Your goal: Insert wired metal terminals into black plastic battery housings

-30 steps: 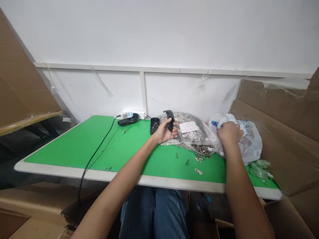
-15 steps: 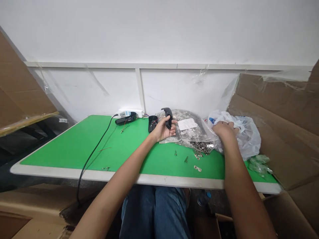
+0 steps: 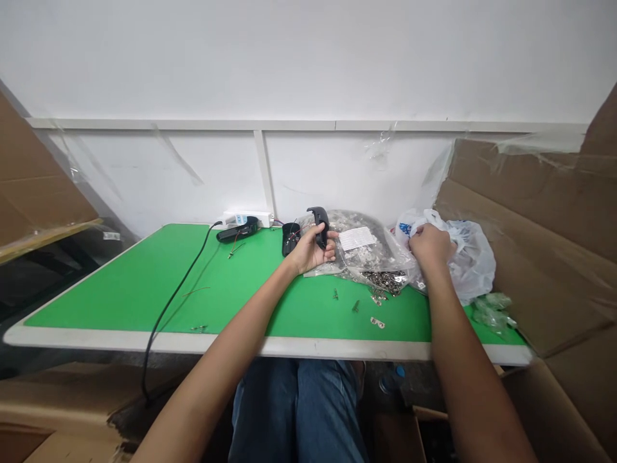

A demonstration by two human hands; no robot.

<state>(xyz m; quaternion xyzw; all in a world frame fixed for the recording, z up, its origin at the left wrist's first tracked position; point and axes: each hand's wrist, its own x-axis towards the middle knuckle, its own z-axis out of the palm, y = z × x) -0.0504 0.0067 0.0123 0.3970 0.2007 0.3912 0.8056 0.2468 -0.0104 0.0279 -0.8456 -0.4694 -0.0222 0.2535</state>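
A curved black plastic shell [image 3: 320,226] is gripped upright in my left hand [image 3: 311,252], thumb on its near side. Behind that wrist stands another black housing [image 3: 290,238] with thin wires. My right hand [image 3: 430,245] is closed at the white plastic bag [image 3: 475,257], its fingers bent at the bag's left part; whether they pinch the film or something from inside is hidden. Between the hands lies a clear bag [image 3: 369,247] with a paper label [image 3: 357,238], and small metal parts [image 3: 387,281] show at its near side.
On the green tabletop [image 3: 120,283] a black housing with wires [image 3: 238,230] lies by a white power strip [image 3: 248,219]. A black cable [image 3: 178,302] crosses the left side. Small loose metal pieces [image 3: 377,322] lie near the front edge. Cardboard [image 3: 525,244] walls the right side.
My right hand has drawn back slightly from the white bag, its fingers now more tightly curled. The left hand still holds the black shell. The whole view has shifted a little.
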